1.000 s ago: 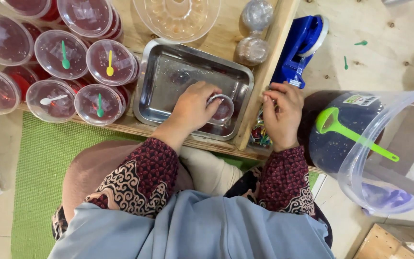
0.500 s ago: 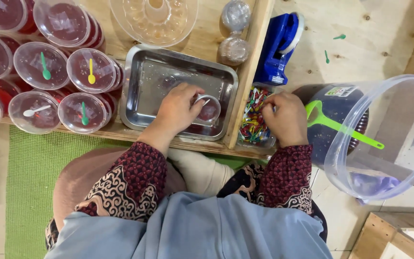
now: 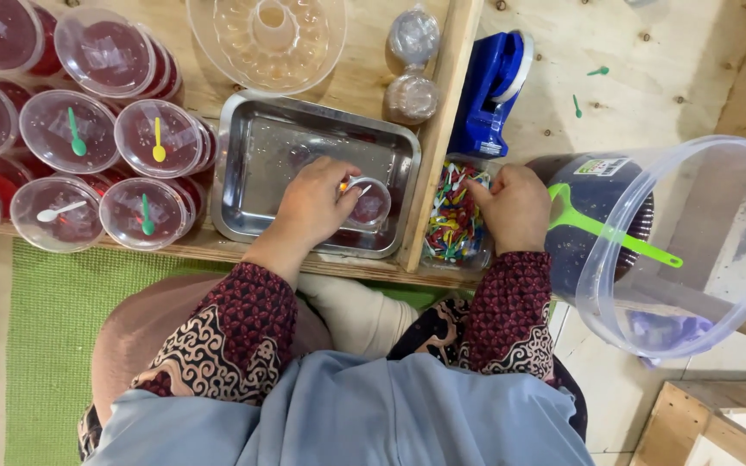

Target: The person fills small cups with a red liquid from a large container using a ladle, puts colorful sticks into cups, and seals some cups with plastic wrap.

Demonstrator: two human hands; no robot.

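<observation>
- Plywood tabletop (image 3: 373, 69), pale and knotty.
- Steel tray (image 3: 278, 155), shiny, rectangular, near centre.
- Left hand (image 3: 312, 203) grips a small round clear cup (image 3: 369, 204) inside the tray.
- Right hand (image 3: 515, 207), fingers curled, touches heaped colourful plastic spoons (image 3: 452, 216).

Left hand (image 3: 311, 203) stretched forward from a patterned dark-red sleeve, back of hand up, fingers curled inward with thumb and fingertips closed in a pinch at its right side. Right hand (image 3: 511, 207) also forward and knuckles up, fingers bent down and tucked under, thumb side turned toward the left. Both forearms angled outward from the body, well apart, wrists roughly level.
</observation>
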